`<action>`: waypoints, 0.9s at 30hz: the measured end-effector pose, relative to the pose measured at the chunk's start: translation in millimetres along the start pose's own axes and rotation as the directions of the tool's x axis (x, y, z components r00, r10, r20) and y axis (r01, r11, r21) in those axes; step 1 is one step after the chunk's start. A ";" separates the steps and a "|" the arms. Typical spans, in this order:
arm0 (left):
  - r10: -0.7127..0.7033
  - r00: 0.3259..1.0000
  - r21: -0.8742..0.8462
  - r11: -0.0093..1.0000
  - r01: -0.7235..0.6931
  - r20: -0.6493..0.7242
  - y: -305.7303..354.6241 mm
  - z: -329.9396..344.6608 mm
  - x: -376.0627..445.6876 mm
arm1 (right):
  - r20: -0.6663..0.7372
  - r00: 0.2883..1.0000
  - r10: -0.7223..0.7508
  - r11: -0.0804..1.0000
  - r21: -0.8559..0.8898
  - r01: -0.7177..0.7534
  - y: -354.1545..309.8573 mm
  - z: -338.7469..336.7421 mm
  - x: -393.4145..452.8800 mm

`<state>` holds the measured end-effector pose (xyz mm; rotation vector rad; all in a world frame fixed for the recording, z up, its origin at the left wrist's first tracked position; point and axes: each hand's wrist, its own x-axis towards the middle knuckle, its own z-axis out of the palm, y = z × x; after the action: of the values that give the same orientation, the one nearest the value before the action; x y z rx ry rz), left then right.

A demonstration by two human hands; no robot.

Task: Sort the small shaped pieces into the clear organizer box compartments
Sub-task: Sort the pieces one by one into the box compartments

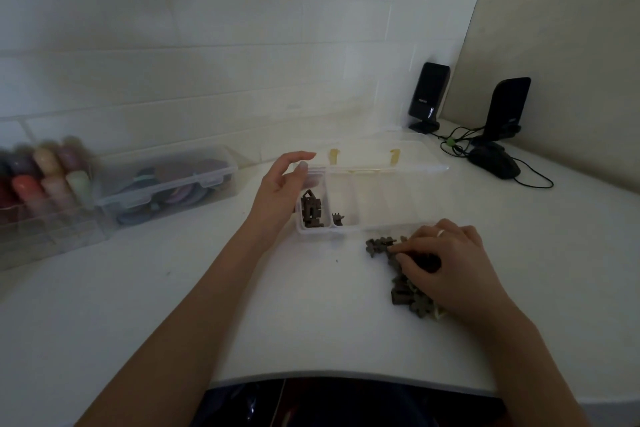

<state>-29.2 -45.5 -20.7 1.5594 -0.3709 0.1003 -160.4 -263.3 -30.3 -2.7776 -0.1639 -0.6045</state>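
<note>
On the white table [311, 315], just in front of the person, a clear organizer box [367, 204] stands with its lid [388, 152] laid open toward the tiled wall. The leftmost compartment [310, 210] holds a small heap of dark brown pieces, and the next compartment [341, 215] holds one or two at its near end; the compartments further right look bare, though the clear plastic makes this hard to judge. The left hand [282, 189] rests against the box's left end, fingers straight and close together, the thumb set apart over the rim. Just beside the box's near edge, to the right, lies the loose pile of small shaped pieces [398, 274], grey-brown and spread out along the table. The right hand [446, 263], a ring on one finger, rests on this pile with its fingers curled down onto the pieces; whether they pinch one cannot be told. At the far left stand a clear lidded storage box [166, 184] and a blurred case of coloured spools [41, 177]. In the far right corner are two black speakers [428, 95] and a black computer mouse [493, 159] with its cables
</note>
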 end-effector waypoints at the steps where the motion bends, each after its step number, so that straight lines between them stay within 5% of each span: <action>1: -0.006 1.000 -0.003 1.000 0.006 -0.001 -0.8 -0.3 0.2 | 0.024 1.000 -0.005 1.000 0.000 0.005 -1.1 0.0 0.4; 7: -0.009 1.000 -0.003 1.000 0.009 0.001 1.6 0.7 -1.1 | 0.085 0.996 -0.007 0.986 0.164 -0.007 -4.6 -1.4 1.5; 27: -0.028 1.000 -0.002 1.000 0.028 0.008 5.3 1.0 -3.3 | -0.074 0.997 0.029 0.843 0.538 0.016 -13.6 -4.8 2.8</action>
<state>-34.1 -45.8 -16.6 1.5626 -0.3554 0.0715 -162.0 -251.7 -21.4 -2.2025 -0.2626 -0.5611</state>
